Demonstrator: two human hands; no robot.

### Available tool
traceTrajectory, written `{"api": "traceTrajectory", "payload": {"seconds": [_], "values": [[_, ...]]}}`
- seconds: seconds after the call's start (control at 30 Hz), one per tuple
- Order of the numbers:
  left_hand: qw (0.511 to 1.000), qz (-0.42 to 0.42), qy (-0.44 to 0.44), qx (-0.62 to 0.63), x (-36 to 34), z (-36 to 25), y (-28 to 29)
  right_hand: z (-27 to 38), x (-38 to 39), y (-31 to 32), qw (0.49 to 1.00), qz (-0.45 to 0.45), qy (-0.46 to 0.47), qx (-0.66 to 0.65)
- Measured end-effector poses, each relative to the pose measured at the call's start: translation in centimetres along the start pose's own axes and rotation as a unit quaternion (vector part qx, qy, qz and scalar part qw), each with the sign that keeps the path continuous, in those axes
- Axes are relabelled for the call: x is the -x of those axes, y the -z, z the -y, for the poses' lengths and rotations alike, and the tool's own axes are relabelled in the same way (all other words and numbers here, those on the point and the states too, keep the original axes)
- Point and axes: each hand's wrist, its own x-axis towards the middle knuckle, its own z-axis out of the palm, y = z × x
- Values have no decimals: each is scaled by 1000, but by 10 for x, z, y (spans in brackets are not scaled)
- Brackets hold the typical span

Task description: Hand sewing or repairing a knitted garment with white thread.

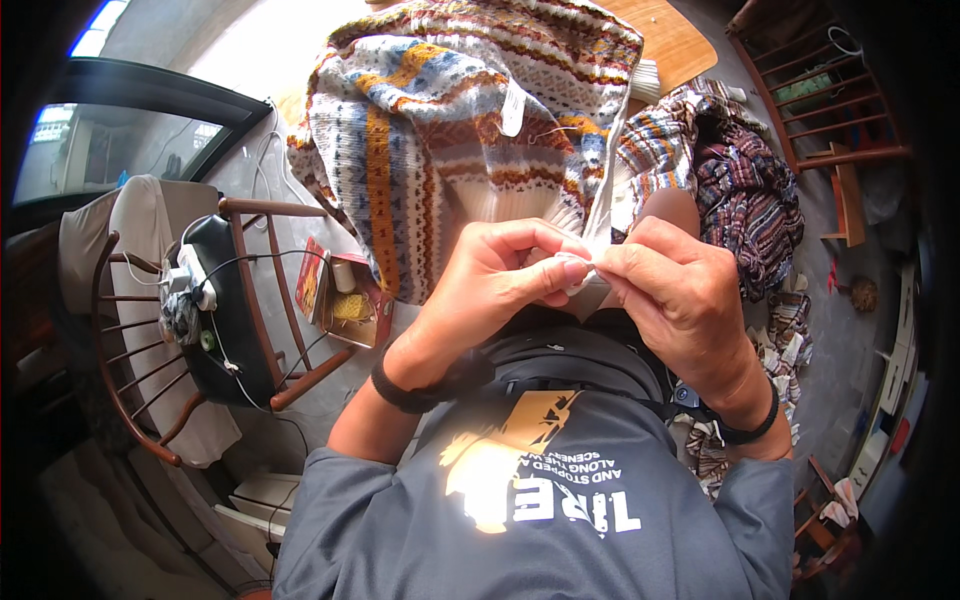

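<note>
Both my hands meet in front of my lap, fingertips almost touching. My left hand (505, 270) is closed in a pinch, thumb against forefinger, on a small white piece of yarn or knit edge (576, 288). From the other side, my right hand (685, 285) pinches the same white bit with thumb and forefinger. Whether it is loose yarn or part of the garment I cannot tell. Just beyond the hands lies a patterned knit sweater (400, 150) in white, blue, orange and brown. It bears a white tag (513, 109) and a cream ribbed band (500, 200).
A wooden table corner (680, 40) shows beneath the sweater. More patterned knitwear (745, 205) is heaped at the right. To the left stand a chair with a dark seat (225, 300) holding cords and a power strip, and an open box (365, 310). A wooden rack (825, 90) stands far right.
</note>
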Motion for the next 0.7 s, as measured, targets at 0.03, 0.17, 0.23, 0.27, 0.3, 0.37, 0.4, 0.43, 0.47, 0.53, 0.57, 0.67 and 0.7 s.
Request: {"api": "traceTrajectory", "payload": {"seconds": [0.03, 0.17, 0.23, 0.27, 0.3, 0.37, 0.4, 0.43, 0.47, 0.53, 0.57, 0.67, 0.7], "values": [[1000, 0, 2, -2, 0, 0, 0, 0, 0, 0, 1000, 2, 1, 2], [1000, 5, -2, 4, 1, 0, 1, -1, -2, 0, 1000, 10, -1, -5], [1000, 7, 7, 17, 0, 0, 2, -1, -3, 0, 1000, 11, 0, -9], [1000, 10, 5, 23, 0, 1, 2, 1, -2, 0, 1000, 10, 3, -6], [1000, 9, 7, 25, 0, 1, 2, 2, -2, -1, 1000, 6, -2, 0], [999, 9, -2, 32, 1, 2, 0, 6, 1, -3, 1000, -2, -10, -16], [999, 3, -24, 21, 1, 3, -3, 7, 2, -5, 1000, 0, -15, -23], [998, -3, -54, 13, 2, 4, -6, 7, 2, -6, 1000, -2, -18, -22], [996, -8, -83, 6, 2, 5, -9, 6, 1, -9, 1000, 5, -19, -20], [988, -36, -131, -68, 3, 6, -14, 2, -3, -11, 999, -12, 17, -30], [981, -51, -155, -105, 4, 5, -15, -1, -5, -10, 998, -35, 24, -49], [960, -74, -198, -183, 5, 1, -13, -3, -6, 10, 967, -111, -7, -228], [953, -84, -206, -206, 6, 0, -13, 0, -3, 20, 915, -162, -29, -369]]}}
